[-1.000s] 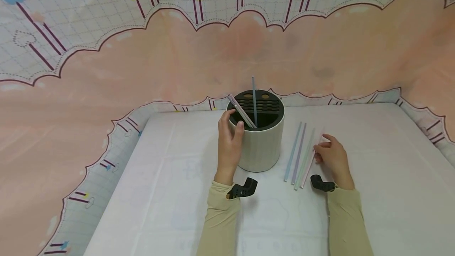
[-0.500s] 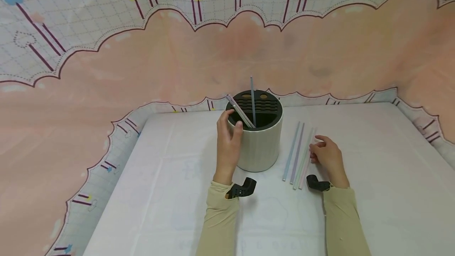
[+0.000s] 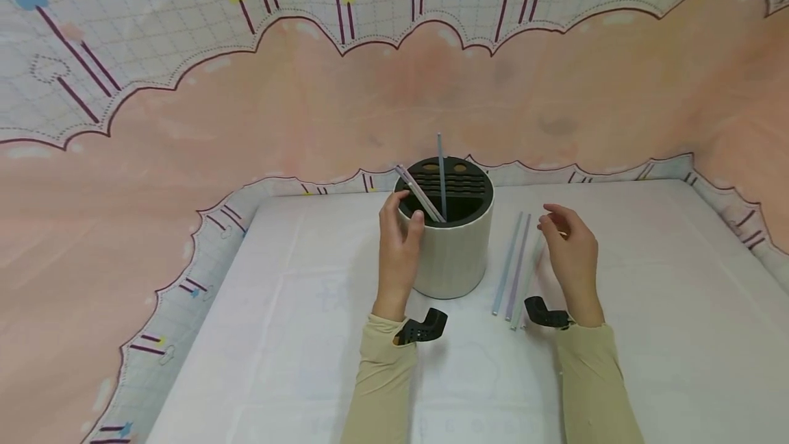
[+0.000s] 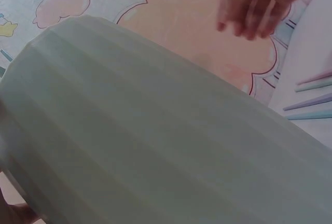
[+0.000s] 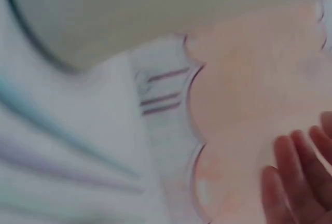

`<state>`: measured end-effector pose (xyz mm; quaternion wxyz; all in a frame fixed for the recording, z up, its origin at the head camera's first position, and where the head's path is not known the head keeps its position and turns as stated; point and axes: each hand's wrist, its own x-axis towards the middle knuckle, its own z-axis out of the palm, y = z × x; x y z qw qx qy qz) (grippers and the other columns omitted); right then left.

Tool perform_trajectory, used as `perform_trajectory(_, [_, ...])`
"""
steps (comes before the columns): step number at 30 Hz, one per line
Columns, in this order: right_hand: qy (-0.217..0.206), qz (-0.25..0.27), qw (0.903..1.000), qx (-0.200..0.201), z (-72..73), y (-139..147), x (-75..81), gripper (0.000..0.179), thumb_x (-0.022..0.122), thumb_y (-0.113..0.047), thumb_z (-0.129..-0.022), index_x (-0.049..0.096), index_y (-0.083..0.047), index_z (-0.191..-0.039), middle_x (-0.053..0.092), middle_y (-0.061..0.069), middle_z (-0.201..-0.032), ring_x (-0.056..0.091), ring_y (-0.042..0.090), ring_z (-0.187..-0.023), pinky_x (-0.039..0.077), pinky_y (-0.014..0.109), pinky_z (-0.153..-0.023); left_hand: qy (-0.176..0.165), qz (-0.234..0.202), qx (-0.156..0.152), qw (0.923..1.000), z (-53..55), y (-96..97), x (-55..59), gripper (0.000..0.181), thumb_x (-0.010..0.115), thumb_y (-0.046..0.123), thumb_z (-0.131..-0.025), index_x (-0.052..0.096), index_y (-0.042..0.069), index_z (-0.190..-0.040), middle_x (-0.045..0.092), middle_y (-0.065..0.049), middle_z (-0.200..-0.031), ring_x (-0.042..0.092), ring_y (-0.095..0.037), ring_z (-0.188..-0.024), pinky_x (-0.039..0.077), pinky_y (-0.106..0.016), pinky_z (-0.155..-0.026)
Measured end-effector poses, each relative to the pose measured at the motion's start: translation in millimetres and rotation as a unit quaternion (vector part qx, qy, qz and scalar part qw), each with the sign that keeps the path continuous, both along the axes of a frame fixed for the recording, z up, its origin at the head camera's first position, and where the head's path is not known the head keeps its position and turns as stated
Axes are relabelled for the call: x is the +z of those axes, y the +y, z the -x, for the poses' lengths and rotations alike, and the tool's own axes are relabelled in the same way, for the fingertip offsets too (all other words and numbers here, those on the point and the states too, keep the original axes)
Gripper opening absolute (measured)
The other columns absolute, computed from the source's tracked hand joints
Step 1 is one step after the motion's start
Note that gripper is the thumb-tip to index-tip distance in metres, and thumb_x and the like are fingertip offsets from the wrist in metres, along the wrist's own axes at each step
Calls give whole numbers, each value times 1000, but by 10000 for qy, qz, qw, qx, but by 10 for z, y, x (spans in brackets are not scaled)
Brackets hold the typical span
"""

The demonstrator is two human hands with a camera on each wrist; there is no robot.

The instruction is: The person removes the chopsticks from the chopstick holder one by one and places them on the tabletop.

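Observation:
A pale cylindrical utensil holder (image 3: 456, 262) with a black slotted top stands on the table. My left hand (image 3: 397, 252) grips its left side near the rim, thumb at the front. One bluish straw (image 3: 442, 170) rises upright from the front opening, and a few pale straws (image 3: 419, 190) lean left beside it. Right of the holder lie a blue straw (image 3: 507, 266), a purple straw (image 3: 518, 266), a green straw (image 3: 521, 293) and a pink straw (image 4: 316, 78). Above these hovers my right hand (image 3: 573, 252), fingers loosely bent, nothing visible in them; the right wrist view (image 5: 295, 177) blurs the straws.
A white cloth covers the table (image 3: 308, 334). Behind it hangs a peach and white printed backdrop (image 3: 370, 101). Black camera mounts sit on both wrists, the left mount (image 3: 422, 326) near the holder and the right mount (image 3: 545, 312) beside the straws' near ends.
My right hand has lifted and shifted away from the pink straw, which it was touching, and now partly covers it. The left hand and the holder have stayed put.

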<state>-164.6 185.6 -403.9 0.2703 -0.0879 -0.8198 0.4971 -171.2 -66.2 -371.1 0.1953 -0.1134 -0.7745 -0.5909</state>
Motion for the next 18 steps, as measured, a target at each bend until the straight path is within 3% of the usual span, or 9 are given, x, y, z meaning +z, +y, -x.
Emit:
perform_trajectory(4, [890,46,9960,88,-71,-184,232,25,56,-23,-88,62,-12,-109,62,3,-94,56,1,-83,42,14,-76,-118,12,-21,9999,-13,5,23,44,46,36,-91,34,24,-132,25,0,-141,23,-14,-128,28,-46,-98])
perform_trajectory(8, [1498,-3,9879,398,-135,-360,402,22,57,-15,-87,62,-8,-107,63,4,-95,55,0,-87,42,16,-80,-219,-28,-53,9997,-79,27,127,43,47,26,-92,34,16,-132,24,-7,-141,24,-19,-128,27,-49,-98])
perform_trajectory(14, [1849,-221,9788,850,-178,-600,590,24,59,-7,-85,61,-6,-109,62,4,-98,56,6,-92,42,17,-82,-180,-103,-84,9998,-243,50,336,43,45,25,-92,34,8,-131,26,-12,-140,24,-22,-128,26,-50,-98])
perform_trajectory(18, [2081,-466,9699,1179,-139,-729,727,27,60,-9,-85,60,-7,-112,62,3,-99,56,12,-93,42,20,-84,-77,-114,-79,9999,-256,46,344,43,45,25,-92,34,7,-130,26,-13,-139,25,-23,-128,26,-51,-98])
